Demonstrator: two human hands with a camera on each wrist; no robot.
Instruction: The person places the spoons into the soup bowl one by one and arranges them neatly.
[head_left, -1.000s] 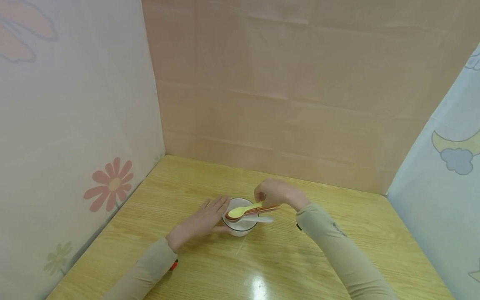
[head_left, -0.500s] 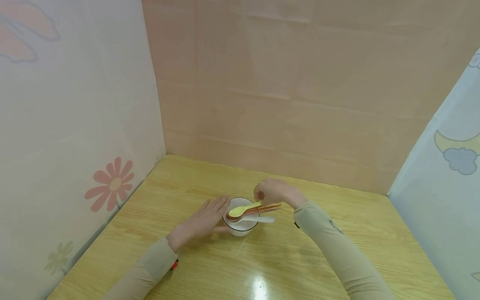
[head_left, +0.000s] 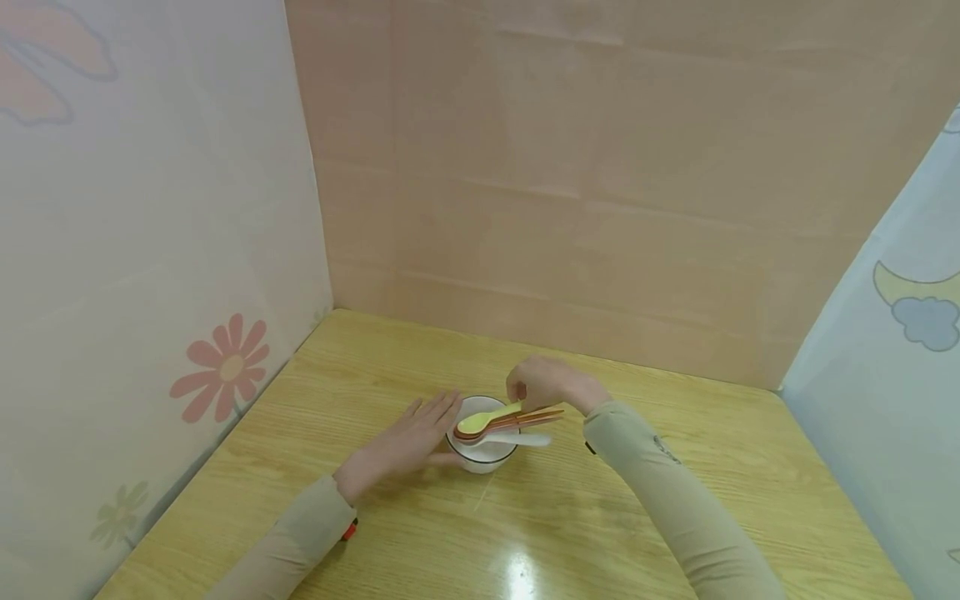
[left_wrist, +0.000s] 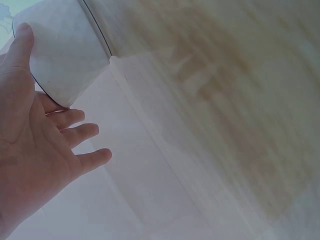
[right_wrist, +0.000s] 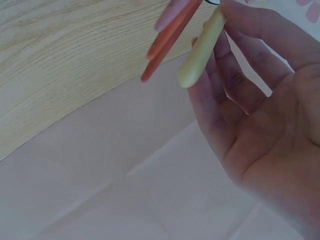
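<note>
In the head view a white bowl (head_left: 485, 466) with a dark rim stands on the table. My left hand (head_left: 405, 440) holds it from the left, thumb on the near side and fingers at the far rim; the left wrist view shows the thumb against the bowl wall (left_wrist: 65, 55), the other fingers spread. My right hand (head_left: 546, 383) pinches the handle of a yellow spoon (head_left: 480, 422), whose scoop lies over the bowl. Under it are orange-brown spoons (head_left: 536, 417), their handles pointing right, and a white spoon (head_left: 525, 438). The yellow handle end (right_wrist: 192, 75) shows between thumb and fingers in the right wrist view.
The wood-grain table (head_left: 600, 517) runs back to a pinkish-tan cloth wall (head_left: 562, 208). A flowered sheet (head_left: 187, 250) stands at the left and a moon-and-cloud sheet (head_left: 885, 400) at the right.
My right hand has shifted very slightly left over the last second, so a bit more of the orange-brown handles shows. The left hand still holds the bowl.
</note>
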